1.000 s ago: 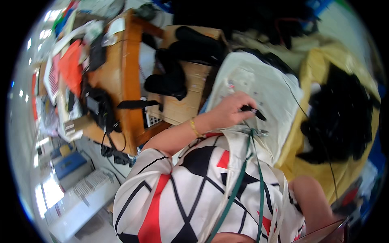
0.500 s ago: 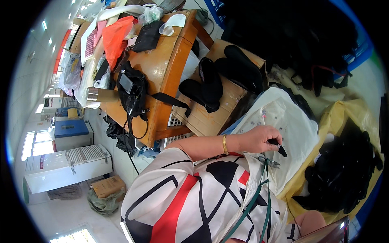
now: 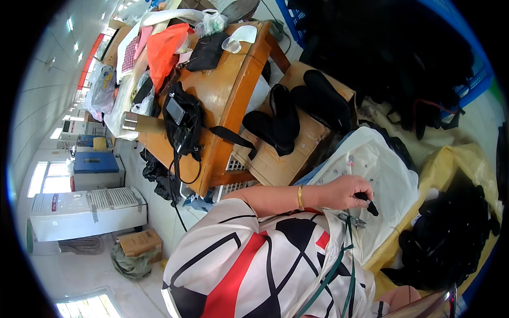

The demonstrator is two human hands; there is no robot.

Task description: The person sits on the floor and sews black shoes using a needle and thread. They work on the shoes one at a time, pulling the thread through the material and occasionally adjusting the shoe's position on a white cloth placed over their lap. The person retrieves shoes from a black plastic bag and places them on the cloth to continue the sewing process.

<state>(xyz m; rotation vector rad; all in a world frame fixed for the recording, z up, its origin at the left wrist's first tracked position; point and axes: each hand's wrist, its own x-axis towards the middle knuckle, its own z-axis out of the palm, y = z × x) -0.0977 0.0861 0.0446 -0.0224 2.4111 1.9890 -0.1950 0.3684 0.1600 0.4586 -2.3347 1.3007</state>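
A bag [image 3: 183,124] lies on the desk [image 3: 225,100]. Right of the desk, shoe soles [image 3: 289,114] rest on a cardboard box [image 3: 275,164]. A cloth sheet [image 3: 382,175] lies right of the box.

Bright daylight floods in from the blown-out white windows [image 3: 45,183] at the left, glaring off the pale floor, while the right side sinks into murky dark heaps, straight edges bow toward the black fisheye rim, and the orange wooden surface [image 3: 225,90] stays fairly sharp.
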